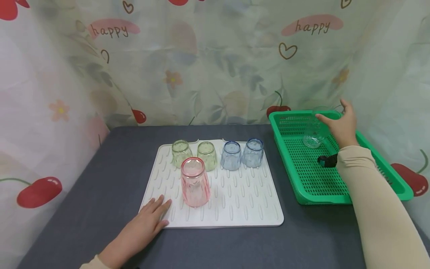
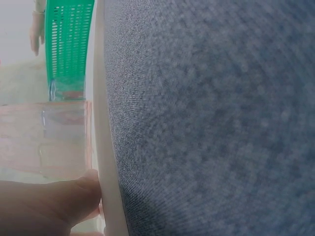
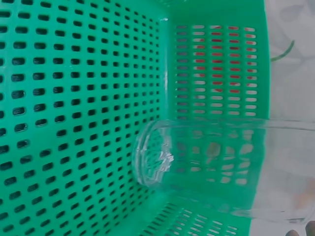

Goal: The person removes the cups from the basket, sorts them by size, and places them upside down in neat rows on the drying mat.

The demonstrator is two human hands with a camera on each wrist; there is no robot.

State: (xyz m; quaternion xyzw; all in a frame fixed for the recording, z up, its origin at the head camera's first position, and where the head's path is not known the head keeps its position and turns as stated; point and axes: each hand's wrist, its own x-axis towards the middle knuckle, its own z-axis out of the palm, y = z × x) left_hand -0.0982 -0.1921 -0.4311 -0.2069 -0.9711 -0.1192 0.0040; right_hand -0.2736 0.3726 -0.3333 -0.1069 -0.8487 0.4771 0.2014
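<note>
At the back left of the green basket [image 1: 295, 186], my right hand [image 1: 344, 127] holds a tall clear glass [image 1: 314, 130] near its upper end, thumb on one side and fingers on the other. In the right wrist view, the thick round base of this clear glass [image 3: 152, 152] is over the basket floor, with fingertips [image 3: 310, 228] at the lower corner. My left hand [image 1: 144, 224] rests on the front left corner of a white ridged mat [image 1: 242, 213], fingers spread. Closest to it is a tall pink glass [image 1: 195, 186], standing on the mat.
Behind the pink glass, two green glasses [image 1: 181, 151] [image 1: 206, 153] and two blue glasses [image 1: 231, 155] [image 1: 253, 152] line the mat's back. A dark grey table [image 1: 100, 179] lies beneath. Patterned curtains [image 1: 201, 74] close off the back and sides.
</note>
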